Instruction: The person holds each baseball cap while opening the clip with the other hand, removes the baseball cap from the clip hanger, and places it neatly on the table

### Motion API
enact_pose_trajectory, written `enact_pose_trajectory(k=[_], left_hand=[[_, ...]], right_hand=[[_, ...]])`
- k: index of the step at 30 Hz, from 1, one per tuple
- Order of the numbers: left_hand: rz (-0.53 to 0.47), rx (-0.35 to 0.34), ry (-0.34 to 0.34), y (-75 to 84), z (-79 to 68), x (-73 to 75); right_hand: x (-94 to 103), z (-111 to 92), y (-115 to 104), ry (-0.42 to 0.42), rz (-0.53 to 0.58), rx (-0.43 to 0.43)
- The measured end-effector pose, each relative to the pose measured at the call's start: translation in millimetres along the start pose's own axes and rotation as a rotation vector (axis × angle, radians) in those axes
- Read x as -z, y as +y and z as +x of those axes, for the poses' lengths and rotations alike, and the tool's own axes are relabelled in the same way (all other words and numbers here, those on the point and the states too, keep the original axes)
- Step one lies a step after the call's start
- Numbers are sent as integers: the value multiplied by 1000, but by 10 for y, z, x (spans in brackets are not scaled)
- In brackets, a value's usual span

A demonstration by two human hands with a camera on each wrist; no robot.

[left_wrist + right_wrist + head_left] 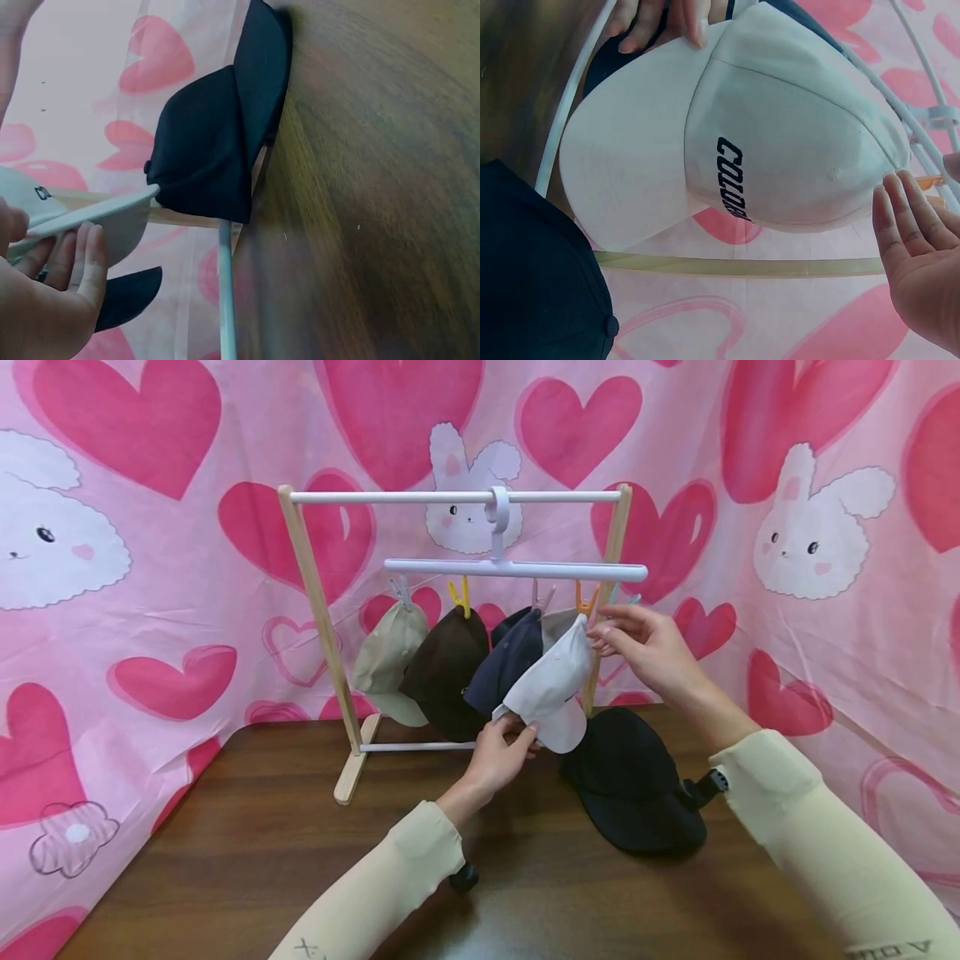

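A white cap, with dark lettering in the right wrist view, hangs tilted below a white hanger bar, brim down. My left hand grips its lower edge beside the brim, the fingers bent there in the left wrist view. At the crown's top is my right hand, fingers nearly straight and fingertips right at the fabric in the right wrist view. An orange clip sits just beyond those fingertips. Beside the white cap, a navy cap hangs below a pink clip.
A brown cap under a yellow clip and a beige cap hang further left. The hanger is hooked on a wooden-legged rack. A black cap lies on the brown table, right of the rack.
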State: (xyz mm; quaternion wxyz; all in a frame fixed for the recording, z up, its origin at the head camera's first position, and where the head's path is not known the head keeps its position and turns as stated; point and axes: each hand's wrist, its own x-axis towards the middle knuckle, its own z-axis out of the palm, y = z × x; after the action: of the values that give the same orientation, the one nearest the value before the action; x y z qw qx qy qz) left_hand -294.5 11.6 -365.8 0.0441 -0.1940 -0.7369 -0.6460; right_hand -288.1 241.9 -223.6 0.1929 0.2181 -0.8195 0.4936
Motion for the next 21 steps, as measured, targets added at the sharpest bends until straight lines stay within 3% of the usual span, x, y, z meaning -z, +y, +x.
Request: enact_pose_trajectory(k=[9, 15, 21], left_hand=[[9, -96, 60, -57, 39, -20], [78, -153, 80, -45, 33, -13], [56, -173, 62, -37, 15, -37]], right_hand=[[-8, 37, -1, 11, -8, -20], [-26, 68, -10, -4, -24, -22], [-97, 106, -14, 33, -153, 19]])
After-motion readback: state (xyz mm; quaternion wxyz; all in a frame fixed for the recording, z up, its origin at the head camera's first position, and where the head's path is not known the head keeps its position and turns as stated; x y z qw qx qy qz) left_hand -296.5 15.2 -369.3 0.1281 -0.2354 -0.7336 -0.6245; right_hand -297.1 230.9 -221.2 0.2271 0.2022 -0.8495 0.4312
